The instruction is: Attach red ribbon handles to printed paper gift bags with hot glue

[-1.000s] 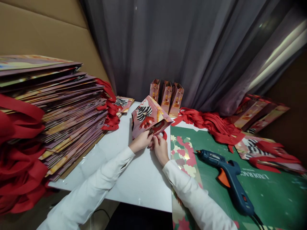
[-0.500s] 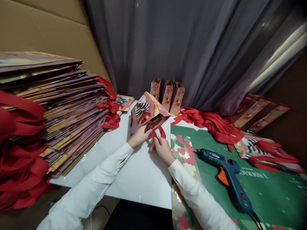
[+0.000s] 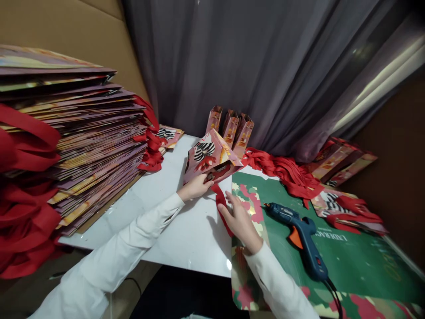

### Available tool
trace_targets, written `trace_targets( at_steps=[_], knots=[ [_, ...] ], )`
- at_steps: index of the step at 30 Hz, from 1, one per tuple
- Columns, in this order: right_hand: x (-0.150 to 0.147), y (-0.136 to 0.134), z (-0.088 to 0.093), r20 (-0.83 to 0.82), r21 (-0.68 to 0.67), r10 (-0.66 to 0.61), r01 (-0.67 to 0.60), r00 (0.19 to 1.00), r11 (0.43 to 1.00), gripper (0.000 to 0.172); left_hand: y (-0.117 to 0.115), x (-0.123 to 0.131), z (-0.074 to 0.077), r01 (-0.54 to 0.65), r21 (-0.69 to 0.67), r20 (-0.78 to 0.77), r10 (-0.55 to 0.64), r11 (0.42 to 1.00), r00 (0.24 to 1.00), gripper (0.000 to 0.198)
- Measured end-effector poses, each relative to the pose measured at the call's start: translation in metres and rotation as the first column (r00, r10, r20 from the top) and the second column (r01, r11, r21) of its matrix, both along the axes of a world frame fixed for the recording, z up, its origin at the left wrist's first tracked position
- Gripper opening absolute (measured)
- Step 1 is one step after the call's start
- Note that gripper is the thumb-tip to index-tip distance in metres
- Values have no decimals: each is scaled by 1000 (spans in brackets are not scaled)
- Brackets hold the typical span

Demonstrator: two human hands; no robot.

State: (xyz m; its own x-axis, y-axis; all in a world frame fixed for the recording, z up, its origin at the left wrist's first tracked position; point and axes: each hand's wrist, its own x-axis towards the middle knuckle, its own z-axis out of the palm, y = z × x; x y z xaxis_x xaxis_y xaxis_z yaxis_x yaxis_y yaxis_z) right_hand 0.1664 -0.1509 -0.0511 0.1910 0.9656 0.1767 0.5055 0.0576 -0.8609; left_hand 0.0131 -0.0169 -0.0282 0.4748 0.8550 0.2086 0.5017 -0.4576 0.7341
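A pink paper gift bag (image 3: 212,155) with a zebra-striped bow print is tilted over the white table, its opening toward me. My left hand (image 3: 196,187) is closed on the near edge of that opening. From the bag's mouth a red ribbon (image 3: 219,199) hangs down toward the table. Beside the ribbon, my right hand (image 3: 239,219) has its fingers apart and seems to hold nothing. To its right lies a blue glue gun (image 3: 300,232) with an orange trigger, nozzle pointing left.
Flat bags (image 3: 96,141) rise in a tall stack at left, with red ribbons (image 3: 26,199) draped in front. Several upright bags (image 3: 244,133) stand by the grey curtain (image 3: 212,57). A red ribbon pile (image 3: 285,173) borders the green board (image 3: 352,261). More bags (image 3: 338,161) stand at right.
My right hand has come off the ribbon and moved right and down, its fingers spreading. The ribbon now dangles lower from the bag. My left hand keeps hold of the bag.
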Motion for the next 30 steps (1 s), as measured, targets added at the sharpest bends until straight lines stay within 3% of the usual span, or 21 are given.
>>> trace_targets(
  at_steps=[4, 8, 15, 30],
  knots=[
    [-13, 48, 5, -218, 31, 101, -96, 971, 995, 25, 1, -4, 5, 49, 21, 24, -49, 999, 999, 46],
    [-20, 60, 12, -297, 41, 183, -179, 937, 983, 29, 7, -12, 7, 61, 15, 45, -61, 998, 997, 45],
    [-17, 40, 19, -485, -10, 206, -240, 850, 971, 38, 11, -15, 8, 61, -6, 99, -60, 998, 993, 42],
    [2, -32, 6, -458, -170, 84, -179, 885, 969, 39, 18, -16, 8, 32, 0, 151, -32, 999, 988, 45]
  ],
)
